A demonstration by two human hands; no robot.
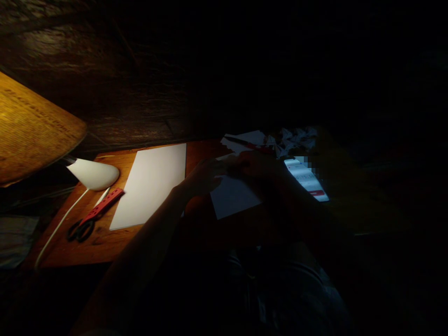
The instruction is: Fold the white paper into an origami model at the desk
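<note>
A white sheet of paper lies on the wooden table in the shadow between my arms. At its far edge my left hand comes in from the left, its fingers and thumb closed on the paper. My right hand meets it from the right with curled fingers, also on that far edge. Dim light hides the exact fingertips of both hands. Just beyond them a dark, slim tool with a red part rests on another piece of white paper.
A stack or sheet of white paper lies at the left under a lamp. Scissors and a red perforated strip are beside it. Folded paper pieces sit at the back right, near a lit phone. A wall stands behind.
</note>
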